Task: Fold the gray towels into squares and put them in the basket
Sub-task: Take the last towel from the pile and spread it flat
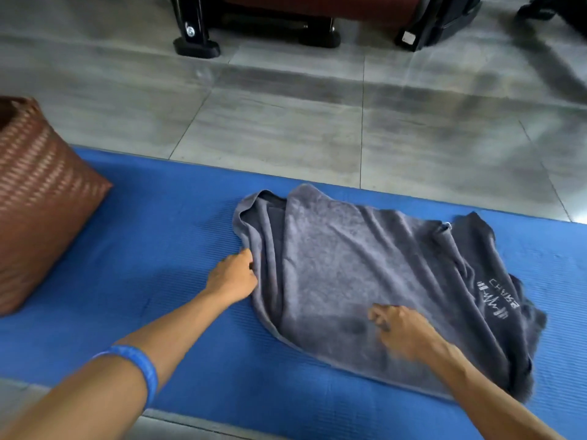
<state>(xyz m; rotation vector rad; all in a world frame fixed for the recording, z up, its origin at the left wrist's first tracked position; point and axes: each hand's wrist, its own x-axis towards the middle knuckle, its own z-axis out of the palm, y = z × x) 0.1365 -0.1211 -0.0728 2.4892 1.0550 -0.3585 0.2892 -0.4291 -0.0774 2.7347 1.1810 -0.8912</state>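
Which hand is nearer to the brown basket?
Left. The left hand grips the towel's left edge, on the basket's side. The right hand is farther right, on the towel.

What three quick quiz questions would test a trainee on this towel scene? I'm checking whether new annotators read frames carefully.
1. True or false: the towel is already folded into a neat square.
2. Which hand pinches the towel's edge? A) left hand B) right hand C) neither
3. Fill in: the basket stands on the blue ____, to the towel's left.

Key: 1 false, it lies rumpled and spread out. 2 A; the right hand rests on top of the cloth with curled fingers. 3 mat.
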